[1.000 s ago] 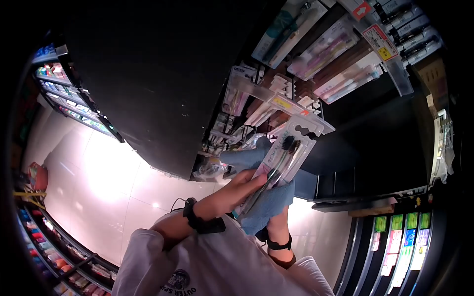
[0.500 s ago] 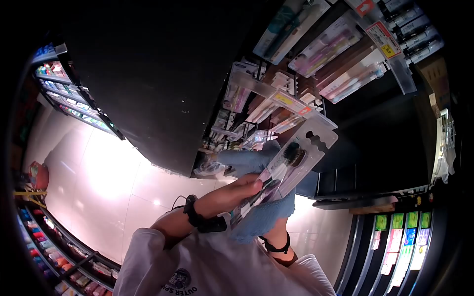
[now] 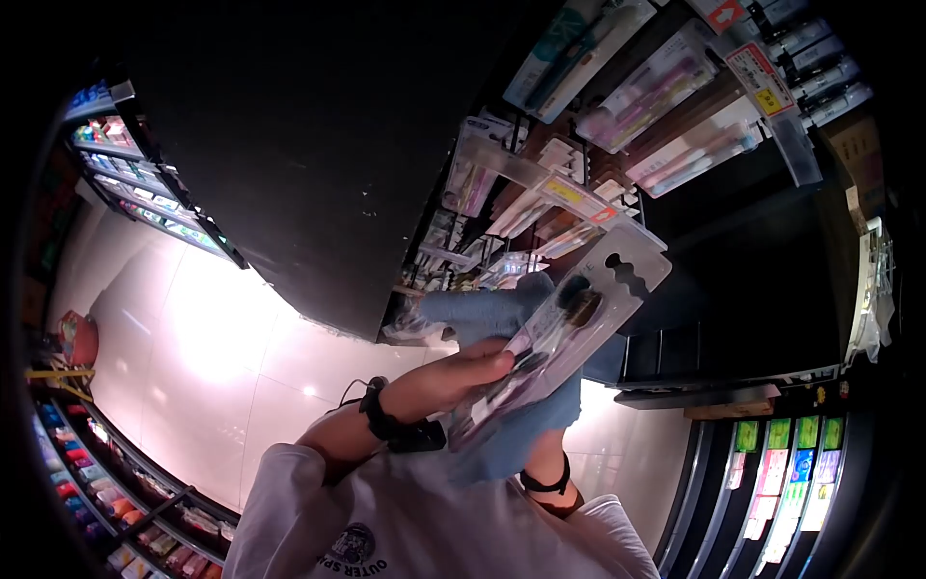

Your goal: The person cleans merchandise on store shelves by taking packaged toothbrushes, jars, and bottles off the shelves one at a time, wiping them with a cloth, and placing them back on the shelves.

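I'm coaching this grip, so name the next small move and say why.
I'd tilt the pack slightly toward the eyes: the left hand grips its lower half, the upper end juts free, and its slanted front looks too blurred to read.

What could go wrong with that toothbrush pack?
The left hand holds the toothbrush pack by its lower half, so it might tip or slip. The pack's upper end shows right by the price strip, so it could bump that, though I can't tell how close they are.
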